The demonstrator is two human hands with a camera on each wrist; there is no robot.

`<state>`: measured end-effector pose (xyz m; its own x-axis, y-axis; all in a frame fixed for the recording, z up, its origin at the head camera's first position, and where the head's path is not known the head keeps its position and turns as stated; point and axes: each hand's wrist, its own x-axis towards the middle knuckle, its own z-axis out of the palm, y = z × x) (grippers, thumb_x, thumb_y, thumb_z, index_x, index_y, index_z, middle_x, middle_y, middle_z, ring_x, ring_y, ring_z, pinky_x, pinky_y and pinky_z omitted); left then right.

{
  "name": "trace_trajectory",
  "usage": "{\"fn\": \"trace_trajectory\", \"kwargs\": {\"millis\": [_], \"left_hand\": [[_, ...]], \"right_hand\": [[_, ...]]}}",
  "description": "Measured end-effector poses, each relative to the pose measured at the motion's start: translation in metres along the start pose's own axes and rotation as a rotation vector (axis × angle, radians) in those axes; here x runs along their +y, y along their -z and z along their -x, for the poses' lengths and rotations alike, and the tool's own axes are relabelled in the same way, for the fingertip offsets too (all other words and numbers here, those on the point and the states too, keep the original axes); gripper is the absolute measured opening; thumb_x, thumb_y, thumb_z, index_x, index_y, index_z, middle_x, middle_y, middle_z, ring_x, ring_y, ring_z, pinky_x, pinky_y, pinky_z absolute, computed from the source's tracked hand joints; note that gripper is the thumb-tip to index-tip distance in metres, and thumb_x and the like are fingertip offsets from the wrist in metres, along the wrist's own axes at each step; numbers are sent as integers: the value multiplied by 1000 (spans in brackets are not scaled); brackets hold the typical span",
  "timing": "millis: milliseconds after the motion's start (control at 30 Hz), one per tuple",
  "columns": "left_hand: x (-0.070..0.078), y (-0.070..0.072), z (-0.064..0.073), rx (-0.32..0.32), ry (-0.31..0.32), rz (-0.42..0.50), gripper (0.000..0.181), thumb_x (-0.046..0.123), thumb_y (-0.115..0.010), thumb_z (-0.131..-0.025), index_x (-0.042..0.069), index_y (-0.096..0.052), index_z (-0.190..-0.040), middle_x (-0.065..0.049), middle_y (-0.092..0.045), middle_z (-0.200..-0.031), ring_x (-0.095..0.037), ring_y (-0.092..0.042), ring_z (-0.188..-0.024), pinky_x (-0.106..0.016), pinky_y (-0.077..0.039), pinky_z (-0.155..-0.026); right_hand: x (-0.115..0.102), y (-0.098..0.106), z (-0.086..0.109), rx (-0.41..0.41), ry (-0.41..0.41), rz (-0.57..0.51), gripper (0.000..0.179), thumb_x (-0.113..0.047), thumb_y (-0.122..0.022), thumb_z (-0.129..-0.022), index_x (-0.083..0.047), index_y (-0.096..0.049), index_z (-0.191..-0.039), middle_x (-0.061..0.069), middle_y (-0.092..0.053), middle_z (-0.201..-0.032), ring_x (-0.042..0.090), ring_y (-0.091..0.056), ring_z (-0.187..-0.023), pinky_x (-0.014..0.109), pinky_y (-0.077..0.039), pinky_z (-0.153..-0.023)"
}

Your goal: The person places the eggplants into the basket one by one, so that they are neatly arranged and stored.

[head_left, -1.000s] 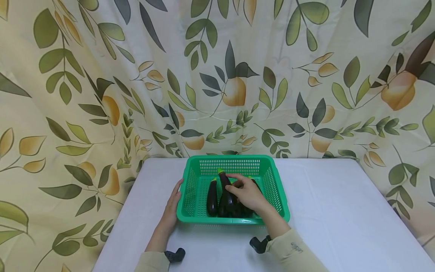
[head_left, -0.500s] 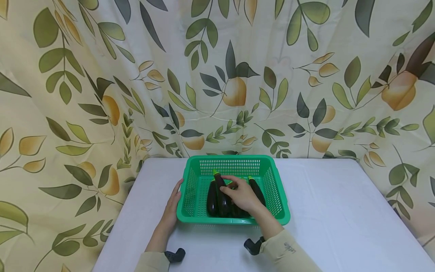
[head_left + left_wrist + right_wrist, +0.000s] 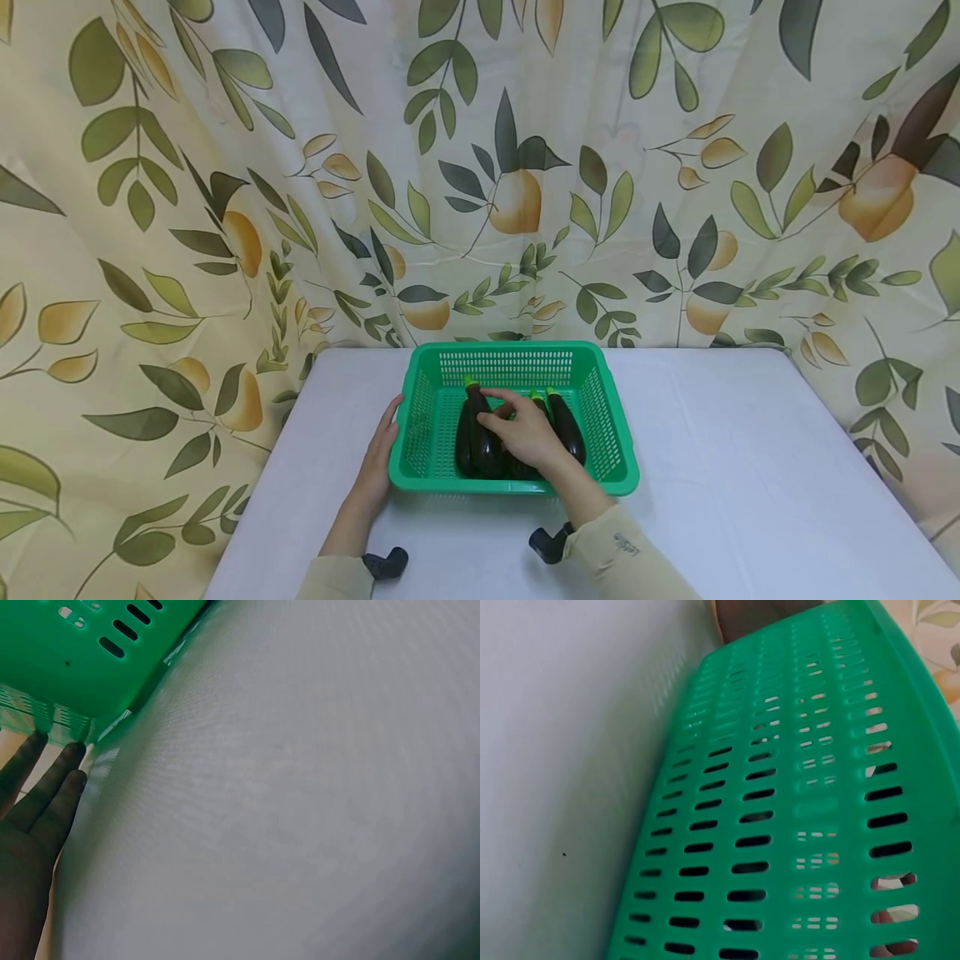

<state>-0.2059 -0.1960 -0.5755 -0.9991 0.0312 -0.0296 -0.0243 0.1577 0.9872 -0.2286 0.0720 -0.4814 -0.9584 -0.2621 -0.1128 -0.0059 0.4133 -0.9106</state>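
Note:
A green plastic basket (image 3: 517,487) holds several dark purple eggplants with green stem ends. My right hand (image 3: 528,432) reaches into it and pinches the upper part of one eggplant (image 3: 486,454) between thumb and fingers. That eggplant leans against another eggplant (image 3: 462,446) on its left. Two more eggplants show to the right of the hand, a partly covered eggplant (image 3: 537,402) and a fuller eggplant (image 3: 567,427). At the basket's left side rests my left hand (image 3: 377,450); in the left wrist view its straight fingers (image 3: 56,814) touch the green wall.
The basket stands on a white-covered table (image 3: 720,450), near its back edge. Behind and to the left hangs a leaf-and-fruit patterned curtain (image 3: 465,275). The right wrist view is filled mostly by the slotted basket wall (image 3: 780,810). Black wrist devices (image 3: 386,564) sit at both cuffs.
My right hand has moved left with the eggplant, bringing it against the leftmost one. The eggplants on the right are now more visible. The left hand keeps its place at the basket.

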Motion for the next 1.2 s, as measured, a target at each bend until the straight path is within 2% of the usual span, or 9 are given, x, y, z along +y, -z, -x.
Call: {"fn": "trace_trajectory", "kwargs": {"millis": [200,433,867,1200], "left_hand": [[-3,1,-1,-7,2,8,45,62,-23,-99,57,-24,-145,29,-19,-155,-14,-8,-150,-67,-5,-116],[-3,1,-2,-12,9,2,45,62,-23,-99,58,-24,-144,29,-19,-155,-15,-7,-151,-69,-4,-114],[-1,0,-1,-5,11,-1,47,64,-22,-98,58,-24,-144,27,-18,-156,-17,-7,-151,-69,-5,-114],[-3,0,-1,-9,8,6,46,64,-22,-99,58,-23,-144,27,-19,-155,-17,-9,-150,-69,-7,-114]], "right_hand": [[-2,-5,-1,8,-10,0,45,-36,-64,-93,-30,-54,-136,5,-61,-100,19,-57,-68,31,-48,-59],[-4,-11,-2,11,-2,-3,46,-34,-64,-93,-27,-54,-137,6,-63,-97,17,-58,-62,31,-49,-57],[-7,-24,-6,13,-11,26,46,-38,-63,-93,-29,-53,-137,8,-61,-106,18,-59,-67,30,-50,-60],[-6,-37,-13,14,-3,31,46,-36,-63,-94,-26,-53,-138,9,-60,-105,18,-60,-63,31,-49,-57]]}}
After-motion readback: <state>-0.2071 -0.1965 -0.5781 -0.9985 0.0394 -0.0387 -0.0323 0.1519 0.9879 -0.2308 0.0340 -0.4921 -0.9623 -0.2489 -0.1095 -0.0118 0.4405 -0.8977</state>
